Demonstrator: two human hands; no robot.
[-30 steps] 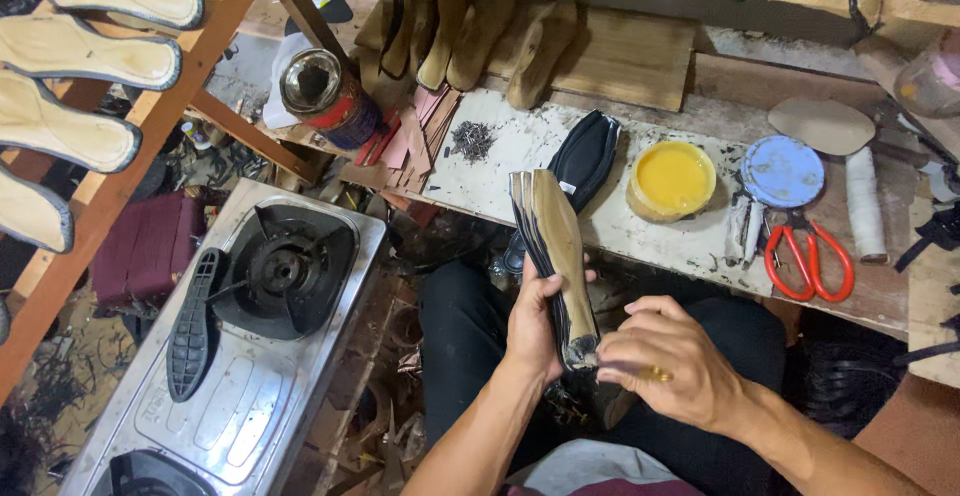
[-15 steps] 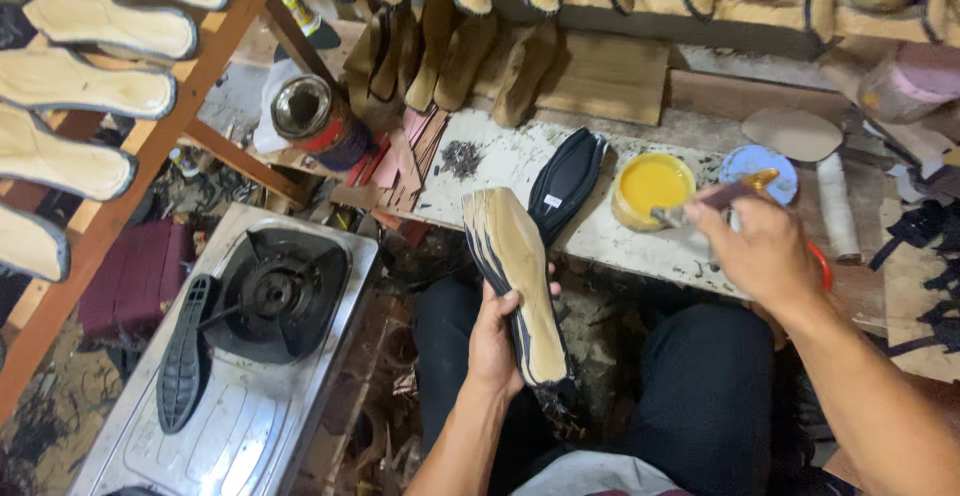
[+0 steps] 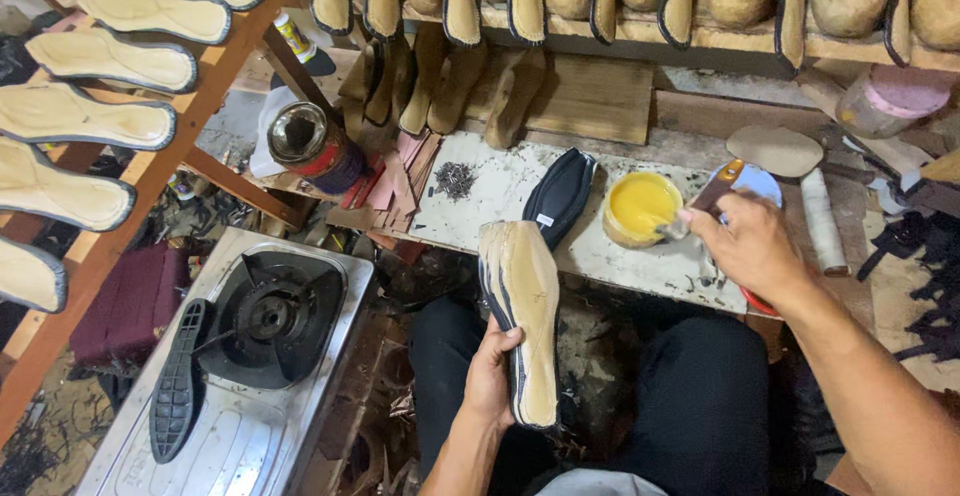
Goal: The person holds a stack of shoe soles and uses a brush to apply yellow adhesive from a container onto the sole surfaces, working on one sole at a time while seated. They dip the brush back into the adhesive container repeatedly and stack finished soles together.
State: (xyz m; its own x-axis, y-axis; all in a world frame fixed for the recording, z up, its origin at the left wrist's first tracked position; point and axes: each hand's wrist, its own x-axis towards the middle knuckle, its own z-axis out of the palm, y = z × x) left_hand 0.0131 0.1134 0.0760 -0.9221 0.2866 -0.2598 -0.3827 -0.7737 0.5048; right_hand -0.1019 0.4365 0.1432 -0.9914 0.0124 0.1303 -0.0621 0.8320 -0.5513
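My left hand (image 3: 489, 374) grips a tan shoe sole with a dark edge (image 3: 524, 306), held upright over my lap, its flat face up. My right hand (image 3: 745, 244) holds a brush with an orange and dark handle (image 3: 706, 199); its tip is dipped at the rim of a round tub of yellow glue (image 3: 641, 206) on the worktop. A black sole (image 3: 560, 196) lies just left of the tub.
A gas stove (image 3: 250, 356) with a black sole (image 3: 176, 381) on it stands at the lower left. A wooden rack (image 3: 170, 131) of tan insoles slants along the left. Shoe lasts hang on the back shelf (image 3: 640, 46). A tin can (image 3: 305, 141) and a heap of tacks (image 3: 455, 178) sit nearby.
My right hand left the sole, reached to the right of the worktop, took the brush and brought it to the glue tub. The left hand has tilted the sole flatter.
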